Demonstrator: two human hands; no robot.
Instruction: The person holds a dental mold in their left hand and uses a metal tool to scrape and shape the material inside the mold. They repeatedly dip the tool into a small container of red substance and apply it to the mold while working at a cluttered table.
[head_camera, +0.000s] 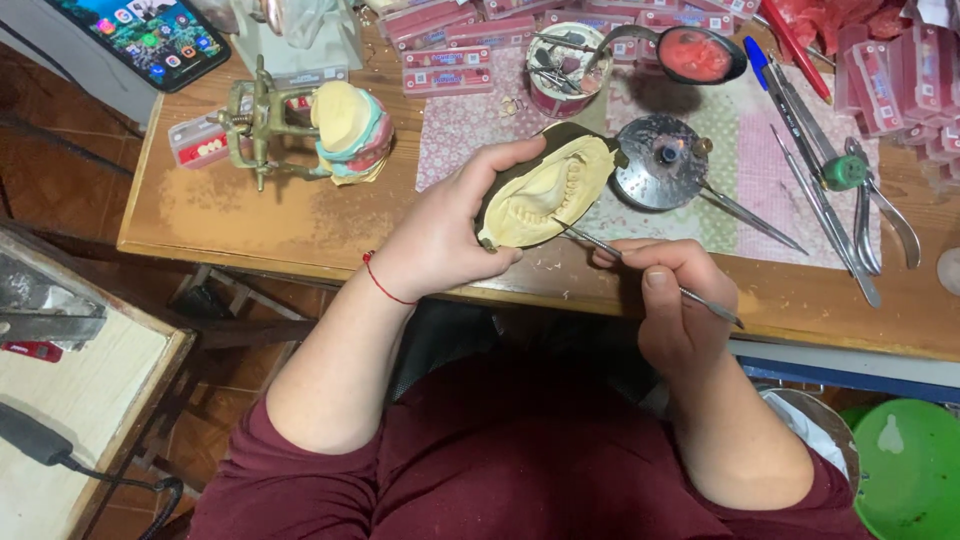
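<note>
1. At the far left of the desk (230, 215) lies a phone (140, 35), and near it stands a brass hinged frame (262, 125) clamping a pair of plaster jaw casts (352, 130). It sits well apart from both hands, so I judge it safe unless an elbow sweeps that way

2. The left hand (445, 230) is curled round a dark mould (550, 190) filled with pale yellow plaster showing a row of tooth sockets, thumb on the near edge and fingers under the far one. The mould is held in the air over the desk's front edge (nothing beneath it but the lap), so a loosened grip could drop it and chip the plaster

3. The right hand (680, 300) is closed in a pen-like pinch on a thin metal pick (640, 265), whose tip touches the mould's lower rim. Too much push could make the tip skid, gouging the plaster or jabbing the left thumb just beside it

4. Just behind the mould a small burner (665, 160) on a round metal dish shows a tiny flame; a tilt of the mould or a sleeve moving backward could meet it

5. Further right, loose pliers (880, 215) and long metal tools (820, 200) lie near the edge, and a careless reach might knock them off
</note>
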